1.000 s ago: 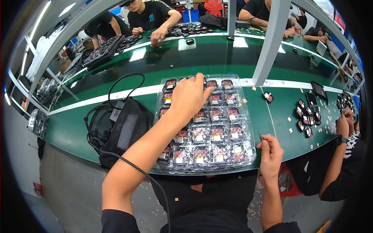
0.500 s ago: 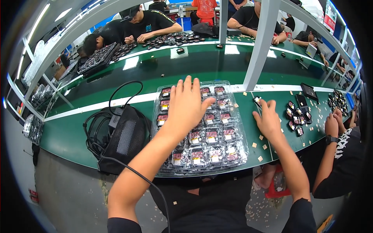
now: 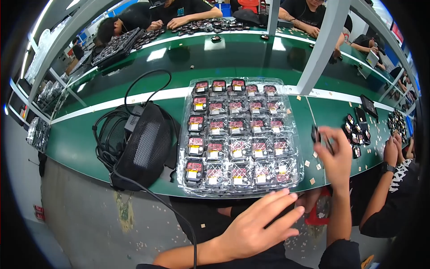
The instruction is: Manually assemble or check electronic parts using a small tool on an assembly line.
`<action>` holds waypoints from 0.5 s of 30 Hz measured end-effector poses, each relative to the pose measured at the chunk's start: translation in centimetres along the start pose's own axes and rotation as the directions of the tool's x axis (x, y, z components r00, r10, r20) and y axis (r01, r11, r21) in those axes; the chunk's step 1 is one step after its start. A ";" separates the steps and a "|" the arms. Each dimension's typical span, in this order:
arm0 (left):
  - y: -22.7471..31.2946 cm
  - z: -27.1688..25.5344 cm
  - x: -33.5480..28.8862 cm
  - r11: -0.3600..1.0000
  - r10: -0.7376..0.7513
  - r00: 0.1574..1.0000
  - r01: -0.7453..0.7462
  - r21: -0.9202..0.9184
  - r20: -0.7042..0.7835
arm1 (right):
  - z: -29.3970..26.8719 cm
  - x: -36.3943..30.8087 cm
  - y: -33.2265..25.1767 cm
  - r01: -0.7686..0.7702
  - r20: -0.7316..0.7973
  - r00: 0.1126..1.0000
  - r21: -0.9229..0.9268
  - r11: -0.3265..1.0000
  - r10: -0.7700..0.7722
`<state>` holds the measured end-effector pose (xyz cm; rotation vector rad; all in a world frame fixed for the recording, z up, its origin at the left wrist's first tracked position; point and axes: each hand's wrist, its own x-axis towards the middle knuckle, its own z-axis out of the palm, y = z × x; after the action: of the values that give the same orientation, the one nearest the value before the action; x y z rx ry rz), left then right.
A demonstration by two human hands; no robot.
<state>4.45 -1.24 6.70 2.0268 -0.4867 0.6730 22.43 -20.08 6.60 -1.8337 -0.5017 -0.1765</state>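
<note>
In front of me lies a stack of clear plastic trays (image 3: pixel 296 154) with rows of pockets. Small black square-cornered devices (image 3: pixel 195 145) with red and white labels fill the left column and part of the far row. Labels in the other pockets look duller, as if seen through plastic. My left hand (image 3: pixel 255 226) is open, fingers spread, just off the tray's near edge and holding nothing. To the right of the tray, my right hand (image 3: pixel 337 157) pinches a small black device (image 3: pixel 316 134), smeared by motion.
A black mesh bag (image 3: pixel 148 143) with cables stands left of the tray. Loose devices (image 3: pixel 356 134) and small tan squares (image 3: pixel 312 181) lie to the right, near a co-worker's hands (image 3: pixel 392 145). A metal post (image 3: pixel 320 58) rises behind. Other people sit across the green bench.
My left hand has moved off the tray toward me and to the right. My right hand has picked up a small black device and drawn it closer. The view has shifted slightly.
</note>
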 end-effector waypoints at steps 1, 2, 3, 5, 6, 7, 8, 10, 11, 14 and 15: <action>0.2 -0.1 -0.6 0.990 -0.081 0.995 0.074 -0.117 -0.061 | 0.5 -2.0 -1.0 0.071 0.018 0.997 0.094 0.993 -0.073; 0.5 -0.6 -0.4 0.971 -0.158 0.979 0.132 -0.198 -0.125 | 0.4 -3.6 -1.4 0.229 0.107 0.966 0.071 0.971 -0.236; 0.3 -0.5 -1.0 0.927 -0.269 0.952 0.215 -0.309 -0.146 | 0.4 -4.9 -2.1 0.386 0.197 0.900 0.060 0.921 -0.390; 0.1 0.3 -1.8 0.689 -0.483 0.861 0.265 -0.674 -0.156 | 1.8 -7.2 -3.8 0.245 0.332 0.901 0.140 0.959 -0.279; -0.3 0.5 -2.3 0.685 -0.487 0.860 0.268 -0.678 -0.153 | 2.4 -8.0 -4.3 0.225 0.349 0.902 0.123 0.966 -0.255; -1.1 0.4 -3.0 0.656 -0.468 0.880 0.285 -0.699 -0.080 | 2.9 -8.6 -4.5 0.207 0.365 0.902 0.108 0.972 -0.232; -1.8 0.4 -3.6 0.628 -0.444 0.896 0.305 -0.716 -0.008 | 3.2 -8.8 -4.4 0.182 0.368 0.907 0.093 0.979 -0.203; -2.1 0.4 -4.6 0.512 -0.492 0.871 0.307 -0.802 0.019 | 3.8 -9.6 -3.9 0.168 0.352 0.913 0.142 0.976 -0.208; -2.1 0.4 -4.8 0.428 -0.526 0.850 0.299 -0.853 0.034 | 4.2 -9.8 -3.6 0.160 0.328 0.920 0.186 0.969 -0.215; -2.3 0.2 -5.0 0.382 -0.503 0.863 0.266 -0.885 0.042 | 4.8 -10.2 -3.2 0.153 0.369 0.903 0.204 0.967 -0.221; -2.5 0.2 -5.3 0.375 -0.510 0.859 0.268 -0.887 0.044 | 5.0 -10.2 -3.3 0.145 0.375 0.902 0.201 0.969 -0.213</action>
<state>1.88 0.22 1.70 0.9532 -0.1060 0.2374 11.27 -17.11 4.17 -1.6570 -0.9429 0.1144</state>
